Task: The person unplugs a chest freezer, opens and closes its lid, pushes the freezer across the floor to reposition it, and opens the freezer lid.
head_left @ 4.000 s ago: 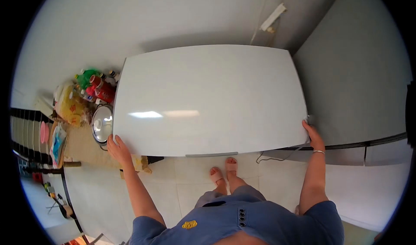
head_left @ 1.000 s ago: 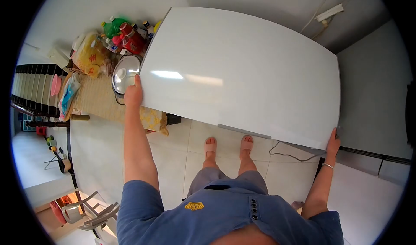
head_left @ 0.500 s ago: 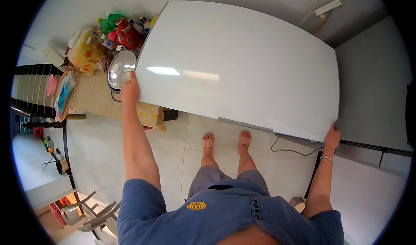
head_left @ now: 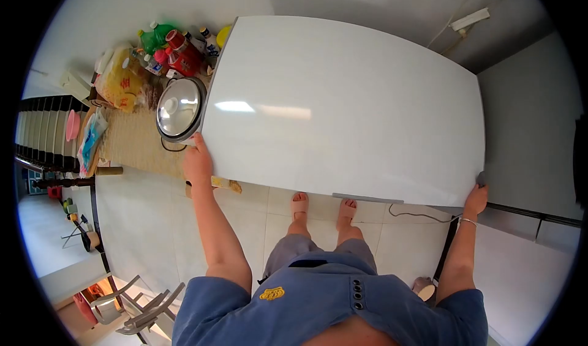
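Observation:
A large white chest freezer point(head_left: 343, 119) with a glossy top and grey edge trim lies across the middle of the view. My left hand point(head_left: 197, 161) is closed on its left side near the front corner, thumb up by the rim. At the front right corner, the fingers of my right hand point(head_left: 476, 199) are wrapped round the edge beside a dark grey corner piece. A grey handle strip point(head_left: 367, 198) runs along the front edge. Right beside my left hand stands a round pot point(head_left: 179, 109) with a shiny metal lid, on a covered table.
Several bottles point(head_left: 184, 49) and a yellow bag point(head_left: 122, 82) crowd the table point(head_left: 131, 141) at left. A dark cord point(head_left: 422, 216) trails below the freezer's front. Grey cabinets point(head_left: 533, 125) stand close on the right. My slippered feet point(head_left: 348, 211) are near the front edge.
The freezer's left front end has come closer to me, with my left hand moving along with it. Its right corner shifted only slightly. The view has tilted a little.

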{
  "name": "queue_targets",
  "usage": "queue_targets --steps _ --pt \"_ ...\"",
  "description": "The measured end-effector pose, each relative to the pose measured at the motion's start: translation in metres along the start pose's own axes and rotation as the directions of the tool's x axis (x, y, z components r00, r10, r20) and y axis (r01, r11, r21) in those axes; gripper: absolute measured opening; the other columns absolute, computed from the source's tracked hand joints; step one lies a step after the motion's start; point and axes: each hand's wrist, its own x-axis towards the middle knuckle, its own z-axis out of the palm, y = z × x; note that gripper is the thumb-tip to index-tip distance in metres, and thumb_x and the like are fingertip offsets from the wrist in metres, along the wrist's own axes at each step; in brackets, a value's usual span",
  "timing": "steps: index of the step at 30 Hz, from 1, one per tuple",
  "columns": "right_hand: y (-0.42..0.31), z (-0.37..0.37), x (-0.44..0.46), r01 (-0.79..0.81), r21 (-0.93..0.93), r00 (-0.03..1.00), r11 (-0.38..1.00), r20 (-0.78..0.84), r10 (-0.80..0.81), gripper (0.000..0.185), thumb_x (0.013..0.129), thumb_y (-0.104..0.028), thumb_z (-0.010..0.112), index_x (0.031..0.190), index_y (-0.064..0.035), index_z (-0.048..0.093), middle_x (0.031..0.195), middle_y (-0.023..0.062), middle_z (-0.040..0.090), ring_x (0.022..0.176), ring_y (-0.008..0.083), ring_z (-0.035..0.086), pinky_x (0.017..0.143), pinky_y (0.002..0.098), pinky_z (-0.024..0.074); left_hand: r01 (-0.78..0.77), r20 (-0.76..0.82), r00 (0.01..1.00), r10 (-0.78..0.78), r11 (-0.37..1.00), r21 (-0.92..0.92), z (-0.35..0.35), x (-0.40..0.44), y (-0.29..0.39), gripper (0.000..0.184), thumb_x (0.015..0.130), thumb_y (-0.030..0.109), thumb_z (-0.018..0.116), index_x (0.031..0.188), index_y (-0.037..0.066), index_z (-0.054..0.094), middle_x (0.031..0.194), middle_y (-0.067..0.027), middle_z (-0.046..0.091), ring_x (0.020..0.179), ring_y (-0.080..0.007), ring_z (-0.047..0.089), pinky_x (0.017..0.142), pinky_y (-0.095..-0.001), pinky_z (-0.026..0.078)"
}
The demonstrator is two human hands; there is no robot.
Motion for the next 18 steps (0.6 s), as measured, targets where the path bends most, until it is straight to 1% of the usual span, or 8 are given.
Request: queue_targets --steps 3,5,6,8,9,11,15,18 --pt "0.006 0.008 0.006 -0.021 0.021 1.0 1.0 0.01 0.02 0.032 0.077 -0.025 0.046 0.095 0.0011 0.046 0.091 0.0198 0.053 0.08 0.0341 0.053 0.068 0.0395 0.0438 0.018 -0.009 1.0 -0.017 0.999 0.034 0.0 -0.002 0.003 0.069 0.078 0.053 0.021 0.071 -0.005 0.058 0.074 -0.0234 0.055 0.074 -0.0376 0.052 0.065 -0.0437 0.04" --pt "0.01 0.012 0.009 -0.121 0.115 0.99 0.986 0.09 0.111 0.041 0.078 -0.032 0.041 0.1 0.0019 0.046 0.093 0.0205 0.053 0.082 0.0362 0.051 0.071 0.0406 0.0419 0.018 -0.012 1.0 -0.018 0.999 0.05 -0.003 -0.003 0.007 0.069 0.078 0.054 0.021 0.071 -0.004 0.058 0.073 -0.023 0.055 0.074 -0.0372 0.052 0.064 -0.0437 0.04" --pt "0.011 0.013 0.01 -0.12 0.115 0.99 0.986 0.092 0.11 0.041 0.078 -0.032 0.041 0.1 0.0019 0.046 0.093 0.0205 0.053 0.082 0.0362 0.051 0.071 0.0406 0.0419 0.028 -0.014 1.0 -0.027 0.999 0.037 -0.004 -0.005 0.009 0.069 0.078 0.054 0.022 0.071 -0.004 0.058 0.073 -0.0227 0.055 0.073 -0.037 0.052 0.064 -0.0435 0.04" --pt "0.012 0.013 0.01 -0.186 0.169 0.971 0.968 0.18 0.155 0.05 0.078 -0.04 0.035 0.103 0.0023 0.044 0.096 0.0215 0.051 0.087 0.0375 0.049 0.076 0.041 0.0389 0.035 -0.017 0.999 -0.035 0.999 0.024 -0.004 -0.004 0.009 0.069 0.078 0.054 0.022 0.07 -0.004 0.058 0.074 -0.0225 0.055 0.073 -0.0368 0.052 0.063 -0.0433 0.04" --pt "0.009 0.007 0.007 -0.188 0.167 0.971 0.968 0.182 0.157 0.05 0.078 -0.04 0.035 0.103 0.0023 0.044 0.096 0.0215 0.051 0.087 0.0375 0.049 0.076 0.041 0.0389 0.042 -0.022 0.999 -0.042 0.999 0.011 -0.003 -0.003 0.008 0.069 0.077 0.055 0.022 0.071 -0.004 0.058 0.074 -0.0222 0.055 0.073 -0.0368 0.052 0.063 -0.043 0.041" --pt "-0.002 -0.011 -0.001 -0.179 0.274 0.964 0.945 0.243 0.112 0.055 0.077 -0.042 0.035 0.106 0.004 0.043 0.106 0.0224 0.046 0.097 0.0361 0.044 0.081 0.0391 0.0347 0.049 -0.024 0.999 -0.049 0.999 0.0 -0.003 -0.002 0.006 0.069 0.077 0.055 0.023 0.071 -0.003 0.058 0.074 -0.0219 0.056 0.073 -0.0367 0.052 0.063 -0.0428 0.041" --pt "-0.003 -0.012 -0.002 -0.197 0.285 0.961 0.938 0.247 0.127 0.059 0.077 -0.045 0.034 0.109 0.0039 0.04 0.11 0.0216 0.043 0.101 0.035 0.041 0.084 0.0379 0.0324 0.028 -0.014 1.0 -0.028 1.0 -0.01 -0.005 -0.001 0.007 0.07 0.076 0.056 0.023 0.074 -0.003 0.058 0.077 -0.0227 0.055 0.075 -0.0364 0.053 0.065 -0.0425 0.041" --pt "0.002 -0.003 0.001 -0.127 0.288 0.982 0.949 0.173 0.079 0.056 0.077 -0.045 0.034 0.108 0.0013 0.042 0.103 0.0228 0.047 0.096 0.0362 0.044 0.08 0.0401 0.035 0.036 -0.009 0.999 -0.036 0.999 -0.005 -0.005 0.0 0.006 0.07 0.076 0.057 0.023 0.076 -0.004 0.058 0.079 -0.0237 0.055 0.077 -0.0364 0.052 0.066 -0.0423 0.041"
